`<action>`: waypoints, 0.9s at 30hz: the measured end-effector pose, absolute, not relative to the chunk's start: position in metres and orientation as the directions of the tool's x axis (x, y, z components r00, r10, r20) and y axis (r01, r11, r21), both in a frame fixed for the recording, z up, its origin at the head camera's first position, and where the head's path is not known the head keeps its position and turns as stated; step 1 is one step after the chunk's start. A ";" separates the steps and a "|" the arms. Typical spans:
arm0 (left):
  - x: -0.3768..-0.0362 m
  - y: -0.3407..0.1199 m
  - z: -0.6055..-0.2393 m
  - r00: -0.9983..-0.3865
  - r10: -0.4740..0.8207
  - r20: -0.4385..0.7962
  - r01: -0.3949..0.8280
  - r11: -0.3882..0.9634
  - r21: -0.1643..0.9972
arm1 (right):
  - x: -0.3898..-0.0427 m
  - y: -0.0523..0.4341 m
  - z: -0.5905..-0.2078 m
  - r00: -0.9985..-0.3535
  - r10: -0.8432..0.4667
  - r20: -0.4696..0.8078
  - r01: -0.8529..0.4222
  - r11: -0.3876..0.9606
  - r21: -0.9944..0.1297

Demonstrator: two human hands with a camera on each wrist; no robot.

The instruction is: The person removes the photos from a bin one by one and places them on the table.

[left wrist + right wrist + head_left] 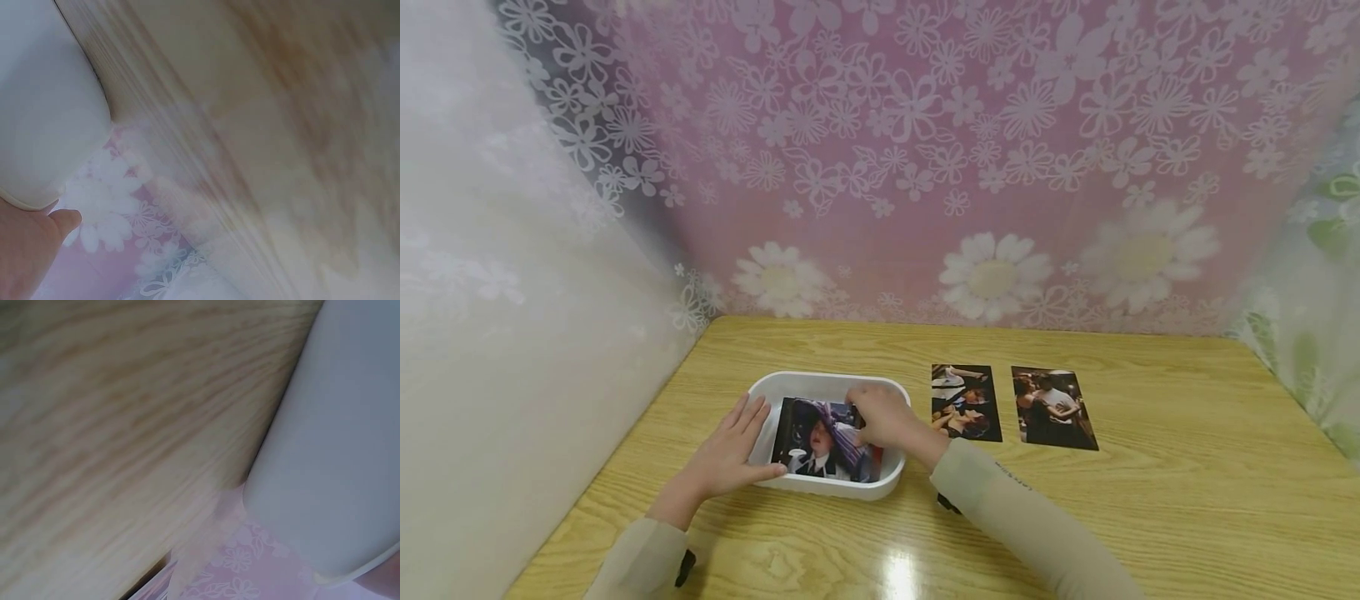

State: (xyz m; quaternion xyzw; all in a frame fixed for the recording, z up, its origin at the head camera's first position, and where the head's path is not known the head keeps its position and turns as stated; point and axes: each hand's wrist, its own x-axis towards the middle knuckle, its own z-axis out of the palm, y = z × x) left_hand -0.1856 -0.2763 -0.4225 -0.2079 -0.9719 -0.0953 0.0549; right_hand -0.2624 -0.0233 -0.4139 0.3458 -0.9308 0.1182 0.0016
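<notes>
Both arms wear long, pale beige sleeves; a dark strap shows at each wrist, and faint small lettering marks the right sleeve (1037, 517).

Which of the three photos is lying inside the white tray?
The photo with the purple hat, under the right hand. It lies in the white tray; the other two photos lie on the bare table.

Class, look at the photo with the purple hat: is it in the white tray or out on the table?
In. The photo lies inside the white tray, rim showing around it; the right hand rests on it.
</notes>
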 end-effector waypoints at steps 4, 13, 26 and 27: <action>-0.187 -0.276 -0.423 -0.908 0.392 0.147 0.414 0.895 0.169 | -0.262 -0.023 -0.413 -0.761 -0.643 0.091 -0.647 0.738 -0.193; -0.188 -0.276 -0.423 -0.905 0.399 0.146 0.420 0.894 0.159 | -0.261 -0.018 -0.411 -0.724 -0.650 0.232 -0.690 0.669 -0.278; -0.186 -0.275 -0.423 -0.908 0.394 0.143 0.415 0.894 0.170 | -0.254 0.004 -0.393 -0.840 -0.486 0.240 -0.487 0.481 -0.729; -0.186 -0.275 -0.423 -0.909 0.392 0.144 0.413 0.894 0.172 | -0.254 0.006 -0.391 -0.859 -0.456 0.234 -0.457 0.474 -0.753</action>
